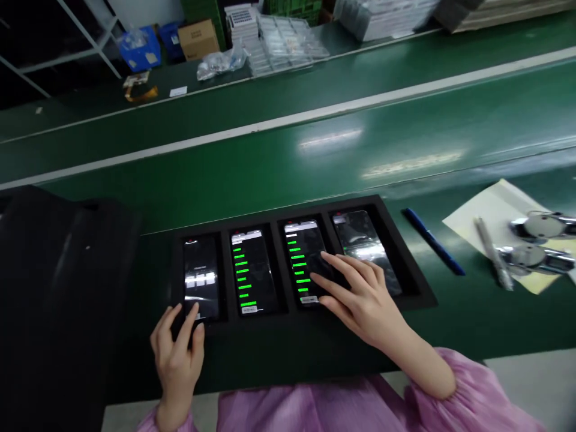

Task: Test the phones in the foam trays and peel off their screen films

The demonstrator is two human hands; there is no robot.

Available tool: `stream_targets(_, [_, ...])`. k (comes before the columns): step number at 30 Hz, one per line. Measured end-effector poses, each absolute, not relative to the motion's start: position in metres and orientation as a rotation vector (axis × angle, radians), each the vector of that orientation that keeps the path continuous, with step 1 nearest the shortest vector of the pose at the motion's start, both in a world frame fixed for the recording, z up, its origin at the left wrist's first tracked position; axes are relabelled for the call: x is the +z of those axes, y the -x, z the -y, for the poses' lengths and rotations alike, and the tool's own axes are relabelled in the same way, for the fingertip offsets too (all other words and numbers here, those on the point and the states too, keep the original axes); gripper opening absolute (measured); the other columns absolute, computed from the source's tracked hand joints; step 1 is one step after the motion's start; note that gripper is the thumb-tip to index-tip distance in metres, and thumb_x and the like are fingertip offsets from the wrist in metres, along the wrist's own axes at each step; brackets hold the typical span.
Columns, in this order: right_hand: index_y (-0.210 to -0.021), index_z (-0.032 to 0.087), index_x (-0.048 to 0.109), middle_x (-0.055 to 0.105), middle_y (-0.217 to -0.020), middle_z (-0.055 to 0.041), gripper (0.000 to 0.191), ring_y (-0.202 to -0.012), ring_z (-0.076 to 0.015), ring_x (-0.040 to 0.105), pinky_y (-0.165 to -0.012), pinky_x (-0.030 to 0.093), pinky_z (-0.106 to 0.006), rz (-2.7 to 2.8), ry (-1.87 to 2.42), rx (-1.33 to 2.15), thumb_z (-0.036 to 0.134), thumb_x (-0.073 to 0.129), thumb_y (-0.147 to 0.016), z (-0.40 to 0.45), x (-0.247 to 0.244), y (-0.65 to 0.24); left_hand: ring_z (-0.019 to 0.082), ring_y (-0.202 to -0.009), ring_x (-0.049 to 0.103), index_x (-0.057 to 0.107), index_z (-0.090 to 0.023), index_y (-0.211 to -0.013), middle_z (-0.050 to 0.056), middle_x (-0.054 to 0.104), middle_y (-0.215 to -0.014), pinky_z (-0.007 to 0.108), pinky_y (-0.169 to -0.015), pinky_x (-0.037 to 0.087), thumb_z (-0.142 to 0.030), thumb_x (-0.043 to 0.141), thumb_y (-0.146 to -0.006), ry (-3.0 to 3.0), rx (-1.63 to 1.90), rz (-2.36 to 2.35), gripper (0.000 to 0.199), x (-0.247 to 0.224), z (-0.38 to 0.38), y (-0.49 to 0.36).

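Several phones lie face up in a row, each in its own slot of a black tray. My left hand has its fingers spread at the lower edge of the leftmost phone, whose screen is mostly dark with a pale band. The second phone shows green text lines, with no hand on it. On the third phone, also with green lines, rest the spread fingers of my right hand. That hand partly covers the rightmost phone, whose dark screen reflects light.
Right of the tray lie a blue pen, a silver-white pen, paper and shiny metal items. A large black object stands at left. Beyond the green belt are blue bins, a carton and stacked trays.
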State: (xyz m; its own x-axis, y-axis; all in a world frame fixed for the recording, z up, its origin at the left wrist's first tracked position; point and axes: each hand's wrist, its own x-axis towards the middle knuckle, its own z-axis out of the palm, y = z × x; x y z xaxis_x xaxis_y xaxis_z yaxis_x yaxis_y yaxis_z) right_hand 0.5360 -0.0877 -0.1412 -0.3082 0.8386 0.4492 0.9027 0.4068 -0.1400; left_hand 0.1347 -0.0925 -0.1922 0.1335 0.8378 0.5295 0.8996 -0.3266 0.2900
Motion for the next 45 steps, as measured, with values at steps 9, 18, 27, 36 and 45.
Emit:
stream_targets(9, [-0.125, 0.021, 0.069, 0.067, -0.138, -0.0165, 0.027, -0.118, -0.0359, 0.064, -0.091, 0.044, -0.051, 2.156, 1.358, -0.174, 0.035, 0.050, -0.110, 0.090, -0.154, -0.527, 0.027, -0.116, 0.063, 0.065, -0.028, -0.146, 0.014, 0.058, -0.142, 0.045, -0.100, 0.054, -0.048, 0.061, -0.103, 2.266, -0.697, 1.956, 0.047, -0.162, 0.061, -0.134])
stream_targets(18, [-0.124, 0.024, 0.071, 0.068, -0.137, -0.0160, 0.025, -0.116, -0.0428, 0.066, -0.082, 0.045, -0.051, 2.151, 1.459, -0.236, 0.033, 0.054, -0.108, 0.100, -0.169, -0.535, 0.029, -0.130, 0.060, 0.058, -0.021, -0.144, 0.015, 0.062, -0.137, 0.053, -0.118, 0.043, -0.052, 0.059, -0.104, 2.240, -0.777, 1.907, 0.051, -0.160, 0.083, -0.139])
stream_targets(27, [-0.120, 0.022, 0.073, 0.069, -0.136, -0.0153, 0.020, -0.117, -0.0412, 0.067, -0.087, 0.044, -0.051, 2.116, 1.458, -0.249, 0.028, 0.059, -0.106, 0.099, -0.168, -0.530, 0.031, -0.135, 0.056, 0.064, -0.022, -0.142, 0.016, 0.062, -0.141, 0.062, -0.131, 0.019, -0.053, 0.057, -0.104, 2.319, -0.585, 1.872, 0.050, -0.159, 0.091, -0.180])
stream_targets(36, [-0.113, 0.019, 0.077, 0.069, -0.136, -0.0163, 0.022, -0.116, -0.0388, 0.067, -0.087, 0.042, -0.049, 2.117, 1.457, -0.276, 0.028, 0.058, -0.107, 0.097, -0.167, -0.530, 0.031, -0.142, 0.050, 0.068, -0.032, -0.142, 0.012, 0.059, -0.148, 0.063, -0.133, 0.005, -0.062, 0.053, -0.104, 2.449, -0.602, 1.764, 0.051, -0.150, 0.075, -0.223])
stream_targets(45, [-0.112, 0.021, 0.080, 0.073, -0.133, -0.0132, 0.023, -0.119, -0.0358, 0.068, -0.094, 0.044, -0.049, 2.003, 1.524, -0.153, 0.031, 0.060, -0.108, 0.099, -0.165, -0.526, 0.030, -0.146, 0.045, 0.068, -0.027, -0.143, 0.014, 0.058, -0.148, 0.059, -0.135, -0.002, -0.074, 0.034, -0.104, 2.447, -0.644, 1.720, 0.070, -0.156, 0.085, -0.226])
